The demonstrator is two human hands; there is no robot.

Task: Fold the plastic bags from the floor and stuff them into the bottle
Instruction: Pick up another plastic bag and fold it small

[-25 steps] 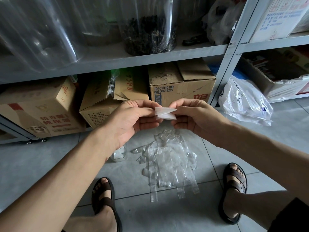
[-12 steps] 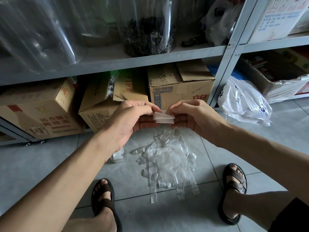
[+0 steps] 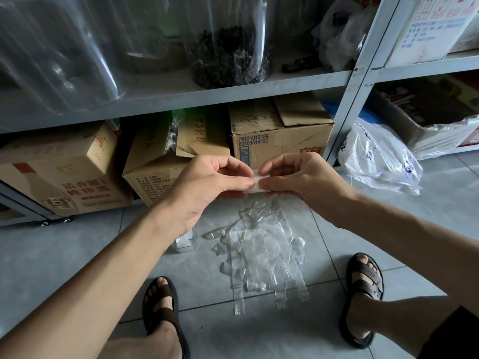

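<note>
Folded bag (image 3: 255, 182) is pinched between left hand (image 3: 207, 187) and right hand (image 3: 300, 180); loose bags (image 3: 261, 255) are piled on floor (image 3: 77, 255) beside bottle (image 3: 184, 242), contents unclear.

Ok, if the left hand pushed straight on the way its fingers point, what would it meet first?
Its fingers point rightward, so the left hand would run into the right hand almost at once; only the small folded bag both pinch lies between them. Depth seems matched.

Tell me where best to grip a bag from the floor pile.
Probably by a handle strip at the near edge of the pile, pinched from above on the person's side: the strips stick out flat and separate, while the bodies overlap.
</note>
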